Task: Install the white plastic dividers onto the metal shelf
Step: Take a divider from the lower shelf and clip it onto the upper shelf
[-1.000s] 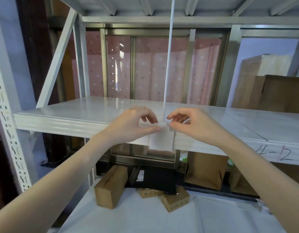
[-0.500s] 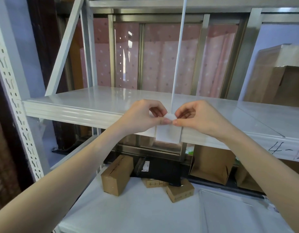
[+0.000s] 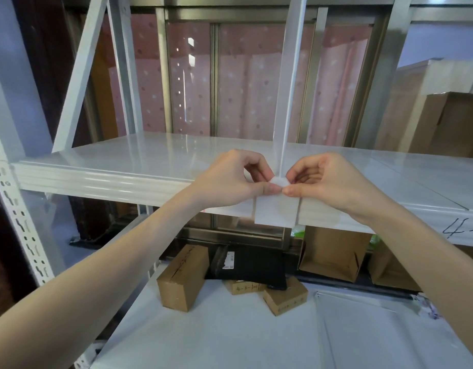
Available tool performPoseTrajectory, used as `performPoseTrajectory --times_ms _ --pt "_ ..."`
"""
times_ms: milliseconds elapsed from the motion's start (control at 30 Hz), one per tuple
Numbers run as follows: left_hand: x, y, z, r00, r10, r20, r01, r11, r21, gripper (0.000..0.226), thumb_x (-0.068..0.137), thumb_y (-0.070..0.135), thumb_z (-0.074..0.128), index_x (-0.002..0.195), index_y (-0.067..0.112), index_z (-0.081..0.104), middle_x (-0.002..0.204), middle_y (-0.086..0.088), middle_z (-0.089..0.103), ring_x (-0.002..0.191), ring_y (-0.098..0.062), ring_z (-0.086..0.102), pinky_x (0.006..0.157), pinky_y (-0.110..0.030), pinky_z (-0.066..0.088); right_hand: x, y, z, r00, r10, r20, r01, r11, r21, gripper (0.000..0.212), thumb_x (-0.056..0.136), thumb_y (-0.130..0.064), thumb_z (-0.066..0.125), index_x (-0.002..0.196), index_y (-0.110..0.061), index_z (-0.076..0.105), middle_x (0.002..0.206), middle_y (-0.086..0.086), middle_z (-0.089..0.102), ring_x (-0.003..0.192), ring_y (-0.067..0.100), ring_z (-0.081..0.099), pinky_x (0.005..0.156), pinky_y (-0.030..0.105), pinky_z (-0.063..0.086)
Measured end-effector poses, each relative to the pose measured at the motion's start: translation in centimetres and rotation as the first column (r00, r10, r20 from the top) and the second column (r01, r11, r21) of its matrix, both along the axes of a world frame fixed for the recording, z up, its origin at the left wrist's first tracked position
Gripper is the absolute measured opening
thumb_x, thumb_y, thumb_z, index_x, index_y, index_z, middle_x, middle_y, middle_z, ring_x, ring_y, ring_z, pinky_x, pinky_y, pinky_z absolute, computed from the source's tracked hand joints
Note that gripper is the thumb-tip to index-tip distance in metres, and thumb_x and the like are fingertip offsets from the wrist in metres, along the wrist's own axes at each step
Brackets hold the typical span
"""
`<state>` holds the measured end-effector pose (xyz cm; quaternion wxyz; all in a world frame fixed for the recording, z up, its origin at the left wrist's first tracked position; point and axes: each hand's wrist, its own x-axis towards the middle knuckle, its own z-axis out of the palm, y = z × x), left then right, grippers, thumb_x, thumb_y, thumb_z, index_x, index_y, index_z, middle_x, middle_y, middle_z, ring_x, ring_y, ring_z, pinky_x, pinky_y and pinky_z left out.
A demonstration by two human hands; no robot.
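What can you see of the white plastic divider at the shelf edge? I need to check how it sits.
The white plastic divider is a thin, smooth upright panel, seen nearly edge-on, rising from the metal shelf out of the top of the picture. At its foot a flat white tab hangs down over the shelf's front lip. The left hand and right hand pinch its small base piece from either side, thumbs on the tab's top.
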<state>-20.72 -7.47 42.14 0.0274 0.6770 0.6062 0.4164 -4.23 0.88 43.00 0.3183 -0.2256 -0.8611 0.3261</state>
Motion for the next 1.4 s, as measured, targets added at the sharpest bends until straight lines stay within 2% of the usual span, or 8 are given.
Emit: performPoseTrajectory --times_ms 167,333,467,700,867,1033,1400 --pt "-0.5 0.3 0.0 0.999 -0.036 -0.018 0.036 0.999 0.012 0.019 0.072 0.029 0.078 0.078 0.014 0.069 0.071 0.010 0.065 0.063 0.003 0.057 0.058 -0.006 0.042 -0.1 -0.4 0.0 1.000 -0.008 -0.027 0.007 1.000 -0.012 0.014 0.067 -0.004 0.077 0.077 -0.010 0.069 0.073 0.002 0.068 0.064 0.004 0.063 0.064 0.009 0.053" --pt "-0.9 0.6 -0.1 0.997 -0.067 -0.042 0.068 0.997 0.023 0.017 0.072 0.032 0.077 0.076 0.019 0.067 0.074 0.009 0.066 0.067 0.002 0.058 0.064 -0.013 0.045 -0.3 -0.6 0.1 1.000 -0.019 -0.022 0.019 1.000 -0.019 0.015 0.067 -0.004 0.077 0.078 -0.009 0.068 0.076 0.005 0.069 0.071 0.013 0.066 0.071 0.017 0.056" --pt "-1.1 0.6 -0.2 0.996 -0.089 -0.019 0.090 0.995 0.039 0.019 0.072 0.034 0.077 0.076 0.018 0.067 0.074 0.009 0.066 0.066 0.002 0.058 0.064 -0.014 0.047 -0.4 -0.8 0.1 0.999 -0.024 -0.031 0.024 1.000 -0.020 0.015 0.067 -0.003 0.077 0.075 -0.012 0.067 0.074 0.004 0.068 0.068 0.011 0.065 0.070 0.017 0.056" --pt "-2.2 0.2 -0.2 0.995 -0.103 -0.018 0.103 0.994 0.031 0.017 0.072 0.032 0.077 0.074 0.020 0.066 0.073 0.008 0.065 0.067 0.000 0.058 0.068 -0.023 0.052 -1.6 -1.4 0.1 0.999 -0.011 -0.044 0.011 1.000 -0.022 0.015 0.067 -0.002 0.076 0.075 -0.009 0.067 0.072 0.002 0.067 0.066 0.008 0.064 0.069 0.017 0.055" --pt "-3.1 -0.4 0.0 0.994 -0.111 -0.019 0.112 0.994 0.022 0.017 0.072 0.030 0.077 0.075 0.017 0.067 0.073 0.008 0.066 0.067 -0.001 0.059 0.068 -0.025 0.052 -2.6 -1.8 0.2 0.999 -0.007 -0.033 0.006 1.000 -0.010 0.015 0.067 -0.002 0.077 0.075 -0.010 0.067 0.072 0.001 0.067 0.066 0.008 0.064 0.070 0.017 0.056" --pt "-3.7 -0.6 -0.1 0.990 -0.143 -0.006 0.143 0.989 0.031 0.015 0.073 0.026 0.077 0.074 0.016 0.065 0.071 0.008 0.063 0.066 -0.001 0.058 0.063 -0.020 0.052 -3.1 -2.1 0.0 0.999 -0.020 -0.043 0.020 1.000 0.008 0.015 0.068 -0.003 0.076 0.076 -0.011 0.067 0.073 0.001 0.067 0.067 0.008 0.065 0.071 0.018 0.056" --pt "-7.4 -2.8 -0.1 0.989 -0.135 0.068 0.135 0.991 0.003 0.013 0.074 0.019 0.076 0.077 0.011 0.066 0.073 0.003 0.065 0.066 -0.003 0.060 0.065 -0.021 0.053 -7.3 -3.3 -0.2 0.998 0.036 -0.056 -0.036 0.999 -0.004 0.014 0.068 -0.003 0.076 0.075 -0.009 0.065 0.072 0.002 0.065 0.068 0.011 0.062 0.069 0.018 0.055"
